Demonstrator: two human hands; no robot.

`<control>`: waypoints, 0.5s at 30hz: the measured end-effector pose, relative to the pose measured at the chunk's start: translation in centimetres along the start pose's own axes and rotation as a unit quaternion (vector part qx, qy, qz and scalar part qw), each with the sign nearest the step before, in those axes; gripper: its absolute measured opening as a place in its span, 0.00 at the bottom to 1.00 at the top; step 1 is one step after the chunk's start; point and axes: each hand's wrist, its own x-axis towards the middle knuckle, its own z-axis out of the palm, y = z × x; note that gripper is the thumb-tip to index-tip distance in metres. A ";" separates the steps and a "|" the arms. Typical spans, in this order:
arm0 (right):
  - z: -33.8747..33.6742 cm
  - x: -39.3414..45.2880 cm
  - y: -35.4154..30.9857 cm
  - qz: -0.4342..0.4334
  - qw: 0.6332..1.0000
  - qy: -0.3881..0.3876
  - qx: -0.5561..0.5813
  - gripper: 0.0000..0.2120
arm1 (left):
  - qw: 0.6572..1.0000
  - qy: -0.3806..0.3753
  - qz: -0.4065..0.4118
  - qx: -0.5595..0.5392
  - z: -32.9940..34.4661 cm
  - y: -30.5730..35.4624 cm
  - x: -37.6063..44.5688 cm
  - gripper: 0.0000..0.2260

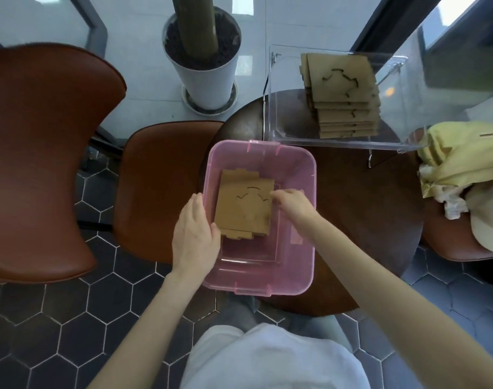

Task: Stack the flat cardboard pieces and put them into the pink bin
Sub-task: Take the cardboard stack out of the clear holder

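far to the left of the left hand [193,234] stands a brown leather chair [43,153], and a second brown seat [161,186] sits just beside that hand's outer edge. the left hand reaches over the left rim of the pink bin [256,284], fingers together and extended, thumb tucked against the near left corner of a small stack of flat cardboard pieces [244,204], so it cups the stack's edge rather than closing round it. beyond this hand, past the bin, a white pot [209,80] holds a thick green trunk. the stack is inside the bin, toward its far end, between the two hands, its top sheet showing a curved cut pattern. the right hand [291,203] reaches in from the right, fingertips pressed together in a pinch on the stack's right edge. beyond the right hand, a clear plastic box [284,119] on the dark round table [366,220] holds a taller pile of cardboard sheets [343,94]. far to the right of that hand lies a crumpled yellow bag [458,155].
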 end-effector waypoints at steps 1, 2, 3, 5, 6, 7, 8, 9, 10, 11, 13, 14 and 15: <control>-0.9 -0.4 -0.8 -0.029 1.000 0.001 -0.002 0.17 | 0.999 0.017 0.023 0.037 -0.2 0.4 0.4 0.28; -1.9 -0.8 -1.6 -0.056 0.998 0.000 -0.011 0.17 | 0.996 0.030 0.049 0.065 -0.4 1.1 0.8 0.29; -3.0 -1.2 -2.4 -0.084 0.996 -0.007 -0.027 0.16 | 0.993 0.037 0.077 0.083 -0.6 1.9 1.3 0.29; -5.6 -1.9 -4.0 -0.154 0.985 -0.033 -0.068 0.14 | 0.986 0.029 0.133 0.100 -0.9 4.2 2.7 0.28; -6.9 -2.3 -4.8 -0.193 0.976 -0.035 -0.094 0.13 | 0.981 0.021 0.161 0.104 -0.9 5.6 3.4 0.27; -8.3 -2.6 -5.6 -0.228 0.966 -0.029 -0.121 0.12 | 0.976 0.018 0.188 0.104 -0.9 7.2 4.2 0.26; -9.6 -2.6 -6.3 -0.258 0.955 -0.017 -0.147 0.12 | 0.972 0.020 0.212 0.102 -0.8 8.8 5.0 0.26; -10.9 -2.5 -6.9 -0.280 0.945 -0.005 -0.170 0.11 | 0.967 0.024 0.232 0.101 -0.7 10.5 5.9 0.25; -12.2 -2.2 -7.3 -0.297 0.936 0.010 -0.191 0.11 | 0.963 0.025 0.249 0.102 -0.6 12.2 6.7 0.25; -13.4 -1.8 -7.7 -0.309 0.927 0.026 -0.211 0.11 | 0.959 0.025 0.261 0.105 -0.3 13.8 7.6 0.25; -15.8 -0.8 -8.3 -0.326 0.911 0.058 -0.245 0.12 | 0.954 0.021 0.277 0.111 0.4 16.9 9.2 0.25; -16.9 -0.1 -8.5 -0.330 0.905 0.071 -0.260 0.12 | 0.953 0.016 0.280 0.115 0.7 18.4 10.0 0.25; -17.9 0.6 -8.6 -0.331 0.899 0.085 -0.273 0.13 | 0.952 0.009 0.281 0.121 1.2 19.6 10.7 0.26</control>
